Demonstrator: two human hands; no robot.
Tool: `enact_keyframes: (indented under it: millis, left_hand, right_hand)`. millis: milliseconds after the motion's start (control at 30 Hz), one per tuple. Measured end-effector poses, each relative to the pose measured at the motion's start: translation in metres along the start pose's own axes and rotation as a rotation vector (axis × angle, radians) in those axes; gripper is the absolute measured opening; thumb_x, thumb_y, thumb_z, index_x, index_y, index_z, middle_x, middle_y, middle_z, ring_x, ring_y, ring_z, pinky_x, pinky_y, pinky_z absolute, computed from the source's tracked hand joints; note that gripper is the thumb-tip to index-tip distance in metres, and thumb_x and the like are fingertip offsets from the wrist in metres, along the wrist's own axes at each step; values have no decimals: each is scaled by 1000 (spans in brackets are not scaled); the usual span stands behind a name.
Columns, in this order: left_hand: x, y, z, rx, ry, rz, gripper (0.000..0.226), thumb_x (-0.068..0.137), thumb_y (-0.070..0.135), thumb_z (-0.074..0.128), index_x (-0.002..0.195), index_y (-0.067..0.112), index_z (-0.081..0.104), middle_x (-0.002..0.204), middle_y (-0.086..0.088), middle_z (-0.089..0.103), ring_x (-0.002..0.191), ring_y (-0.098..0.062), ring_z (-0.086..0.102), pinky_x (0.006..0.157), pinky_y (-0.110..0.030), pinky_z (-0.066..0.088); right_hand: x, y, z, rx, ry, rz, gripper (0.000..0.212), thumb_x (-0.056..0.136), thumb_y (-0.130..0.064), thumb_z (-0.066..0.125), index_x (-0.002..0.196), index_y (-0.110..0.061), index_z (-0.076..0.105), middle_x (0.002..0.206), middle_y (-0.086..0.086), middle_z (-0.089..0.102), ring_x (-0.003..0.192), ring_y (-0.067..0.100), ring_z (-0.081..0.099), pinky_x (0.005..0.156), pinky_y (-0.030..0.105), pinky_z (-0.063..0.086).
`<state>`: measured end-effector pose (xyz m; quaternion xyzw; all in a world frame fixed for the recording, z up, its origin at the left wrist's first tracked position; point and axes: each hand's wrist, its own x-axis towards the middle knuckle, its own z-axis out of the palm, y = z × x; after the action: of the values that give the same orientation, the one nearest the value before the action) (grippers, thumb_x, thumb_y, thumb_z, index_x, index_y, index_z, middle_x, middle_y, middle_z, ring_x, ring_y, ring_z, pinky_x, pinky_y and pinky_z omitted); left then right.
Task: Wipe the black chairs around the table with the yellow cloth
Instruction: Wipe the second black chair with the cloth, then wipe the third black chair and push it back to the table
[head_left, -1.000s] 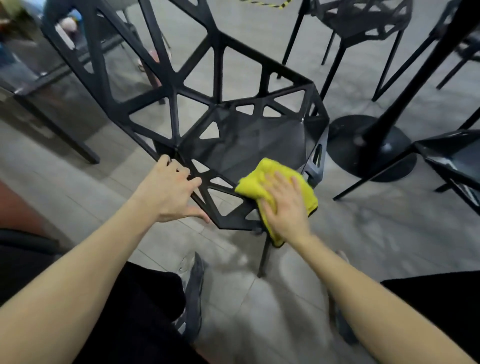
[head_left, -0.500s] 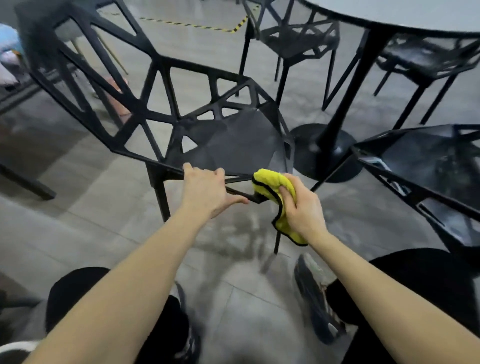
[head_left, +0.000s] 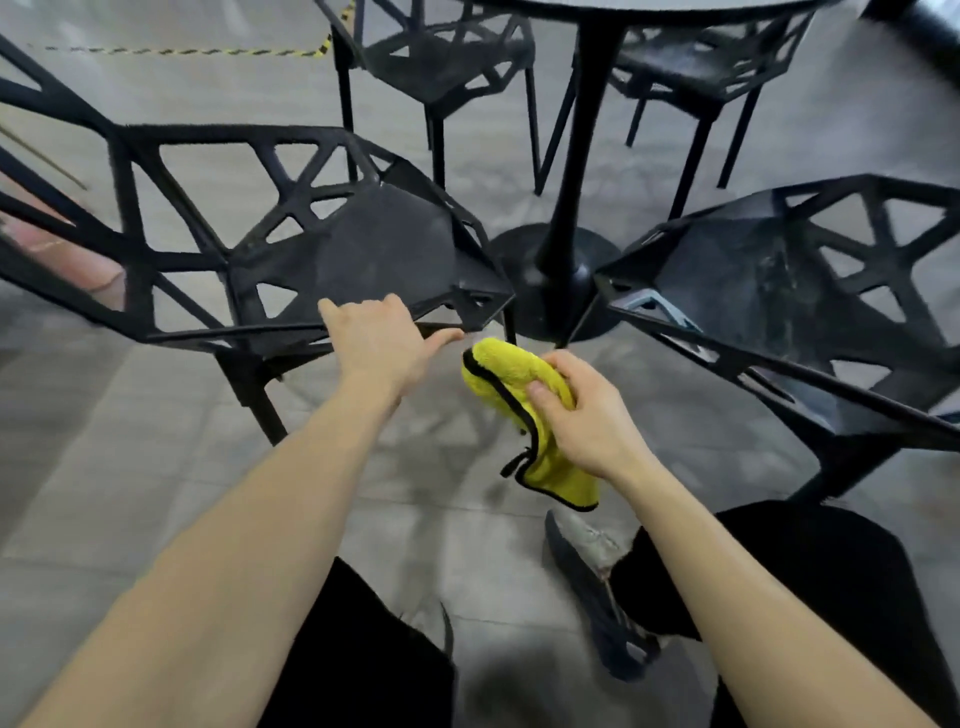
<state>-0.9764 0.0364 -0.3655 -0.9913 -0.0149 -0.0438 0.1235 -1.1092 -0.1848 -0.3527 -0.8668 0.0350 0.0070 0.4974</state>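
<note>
Four black lattice chairs are seen around the round table (head_left: 649, 8). The nearest chair (head_left: 363, 260) is steadied at its front rim by the left hand (head_left: 379, 343), fingers hooked over; their tips are hidden. The yellow cloth (head_left: 514, 384) is bunched in the right hand (head_left: 582, 415), off the chair, probably for regripping. The tabletop is cut off.

The bench (head_left: 649, 8) top is cut off by the upper edge; the left chair's (head_left: 363, 260) back runs off the left edge, blurred.
</note>
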Motion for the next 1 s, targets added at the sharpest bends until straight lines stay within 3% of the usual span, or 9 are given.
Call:
enact_keyframes:
  millis: [133,267,367,433,567,633,767,833,1000]
  left_hand:
    - [29,-1,-7,-58,-98,51,94,89,89,35,141,14,58,141,-16,65,144,-38,49,123,-67,16]
    - [4,-3,-40,-671,-398,533,83,68,42,67,149,44,50,169,5,40,166,-19,14,132,-54,14]
    - [-47,27,-71,-1050,-721,747,81,76,14,87,145,45,56,149,11,61,138,-10,57,112,-37,52]
    - [-68,51,-81,-1142,-672,756,65,78,8,89,132,36,66,124,2,73,113,-16,71,94,-39,62]
    - [-96,71,-102,-1244,-461,671,26,79,11,87,99,13,72,86,-4,69,78,-9,60,74,-30,50]
    - [-109,72,-108,-1269,-417,628,23,80,7,85,92,12,67,79,2,64,72,-7,55,67,-27,47]
    - [-131,72,-114,-1146,-298,569,28,65,31,82,82,21,62,73,9,65,68,-9,56,62,-32,48]
    - [-140,68,-118,-1052,-272,574,32,65,33,85,81,23,60,73,9,66,68,-7,58,57,-25,45]
    - [-148,51,-130,-1046,-266,609,34,68,21,88,85,21,58,75,9,63,64,-3,54,56,-19,42]
  right_hand:
    - [-3,9,-15,64,-66,43,11,105,-18,62,111,-26,67,100,-2,70,96,17,65,90,34,51]
    - [-23,6,-44,330,-21,41,21,104,-3,58,118,-17,67,107,4,70,101,12,61,96,33,47]
    - [-44,0,-67,598,10,55,27,99,-6,58,116,-24,68,111,1,69,103,16,60,91,33,45]
    - [-60,-3,-83,732,34,94,31,101,1,53,115,-23,68,109,1,71,98,17,62,84,32,45]
    - [-96,-11,-110,668,73,137,39,93,17,51,110,-15,68,97,-2,75,90,15,65,76,26,48]
    - [-106,-11,-123,593,125,167,45,91,15,48,118,-12,71,116,5,77,105,19,70,80,27,54]
    - [-114,-11,-119,359,87,150,24,101,-26,59,120,-21,71,126,12,73,114,26,74,99,47,58]
    - [-116,-12,-110,14,37,63,51,83,-56,81,125,-32,67,119,-4,73,109,10,72,98,37,59]
    - [-118,-16,-94,-243,-64,-57,74,74,-57,90,138,-34,60,118,-11,71,104,7,69,96,35,59]
